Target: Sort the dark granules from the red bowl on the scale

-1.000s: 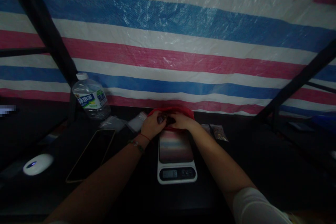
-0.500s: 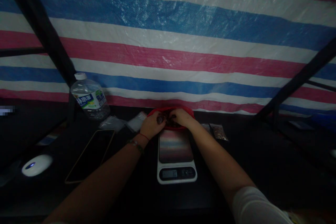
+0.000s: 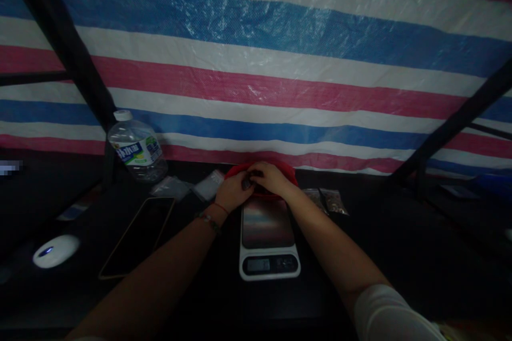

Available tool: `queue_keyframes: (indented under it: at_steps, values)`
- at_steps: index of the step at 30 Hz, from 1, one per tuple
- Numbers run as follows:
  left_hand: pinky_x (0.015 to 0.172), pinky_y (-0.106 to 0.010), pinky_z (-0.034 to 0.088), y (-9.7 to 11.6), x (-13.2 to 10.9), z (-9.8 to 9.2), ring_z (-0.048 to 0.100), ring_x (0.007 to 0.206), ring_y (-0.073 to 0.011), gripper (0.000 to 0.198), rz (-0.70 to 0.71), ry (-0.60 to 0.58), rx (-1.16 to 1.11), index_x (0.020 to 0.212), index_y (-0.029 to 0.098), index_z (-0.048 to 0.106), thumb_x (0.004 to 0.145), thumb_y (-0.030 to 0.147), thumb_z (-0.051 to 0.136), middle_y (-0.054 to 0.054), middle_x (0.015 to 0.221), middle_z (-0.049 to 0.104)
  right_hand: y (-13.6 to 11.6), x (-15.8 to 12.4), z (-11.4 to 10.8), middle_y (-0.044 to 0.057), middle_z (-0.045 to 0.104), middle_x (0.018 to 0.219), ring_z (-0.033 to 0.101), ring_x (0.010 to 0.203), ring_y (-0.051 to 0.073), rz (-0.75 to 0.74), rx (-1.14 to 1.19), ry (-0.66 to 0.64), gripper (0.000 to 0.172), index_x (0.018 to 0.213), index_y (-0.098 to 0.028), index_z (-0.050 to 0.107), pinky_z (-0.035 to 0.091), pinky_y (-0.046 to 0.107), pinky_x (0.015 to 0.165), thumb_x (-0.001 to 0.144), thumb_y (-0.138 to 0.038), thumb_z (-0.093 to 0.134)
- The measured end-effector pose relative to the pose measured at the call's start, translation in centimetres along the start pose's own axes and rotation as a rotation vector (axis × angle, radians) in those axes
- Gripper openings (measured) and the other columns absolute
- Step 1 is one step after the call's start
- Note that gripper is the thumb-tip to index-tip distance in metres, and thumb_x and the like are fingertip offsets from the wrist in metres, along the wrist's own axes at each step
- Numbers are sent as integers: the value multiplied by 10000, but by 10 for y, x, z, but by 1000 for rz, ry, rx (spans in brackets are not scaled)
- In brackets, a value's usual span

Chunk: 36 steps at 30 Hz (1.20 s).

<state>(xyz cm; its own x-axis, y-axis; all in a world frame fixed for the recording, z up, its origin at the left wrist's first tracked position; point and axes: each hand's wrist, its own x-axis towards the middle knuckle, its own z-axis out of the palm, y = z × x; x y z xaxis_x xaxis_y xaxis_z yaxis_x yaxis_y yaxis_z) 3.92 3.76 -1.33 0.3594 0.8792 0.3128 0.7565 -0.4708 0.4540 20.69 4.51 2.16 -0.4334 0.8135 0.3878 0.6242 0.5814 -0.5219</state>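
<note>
scale (image 3: 269,238) before hands, phone (image 3: 138,235) left, packets (image 3: 335,201) right

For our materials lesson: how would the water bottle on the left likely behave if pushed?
The water bottle leans to one side, so it may tip. Its round body would probably roll. The thin clear plastic probably dents under a squeeze.

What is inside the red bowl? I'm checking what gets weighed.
Both hands, left hand and right hand, cover the red bowl. Only a dark patch shows between them; the contents are hidden.
</note>
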Motion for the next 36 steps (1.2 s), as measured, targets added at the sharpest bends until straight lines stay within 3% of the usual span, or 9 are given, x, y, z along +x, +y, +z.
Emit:
queue_keyframes:
  at_steps: [6, 11, 15, 24, 36]
  values:
    - [818, -317, 505, -1, 0, 1, 672, 951, -241, 403, -38, 14, 14, 1190, 220, 589, 835, 409, 563, -77, 1066, 703, -5, -1, -2, 55, 683, 1104, 616, 1026, 161, 28, 100, -66, 350, 1105, -196, 664, 450, 321, 953, 834, -43, 504]
    - [864, -308, 501, 0, 0, 1, 665, 978, -227, 354, -3, 39, -41, 1149, 220, 601, 840, 389, 562, -62, 1080, 700, -3, -1, -3, 84, 649, 1177, 584, 1087, 179, 16, 18, 16, 444, 1174, -184, 637, 440, 347, 975, 780, -9, 529]
    - [880, -318, 500, 0, 0, 1, 659, 999, -232, 404, 3, 56, -49, 1216, 215, 559, 836, 354, 564, -72, 1121, 686, -1, -1, -3, 78, 682, 1064, 614, 976, 175, 40, -30, -11, 357, 1079, -161, 674, 467, 320, 900, 760, -27, 585]
    - [852, -314, 501, 2, 0, -1, 665, 976, -233, 340, -39, 39, -61, 1128, 224, 586, 829, 386, 577, -63, 1063, 698, -4, -1, -7, 68, 711, 996, 627, 931, 177, 71, -136, -27, 242, 980, -161, 713, 456, 295, 871, 799, -70, 581]
    - [860, -330, 508, -2, 0, 0, 663, 982, -241, 360, -14, 66, -82, 1145, 215, 572, 820, 369, 582, -71, 1066, 693, -4, -1, -7, 58, 686, 1156, 617, 1074, 167, 62, -90, -13, 361, 1145, -192, 666, 438, 301, 982, 860, -73, 479]
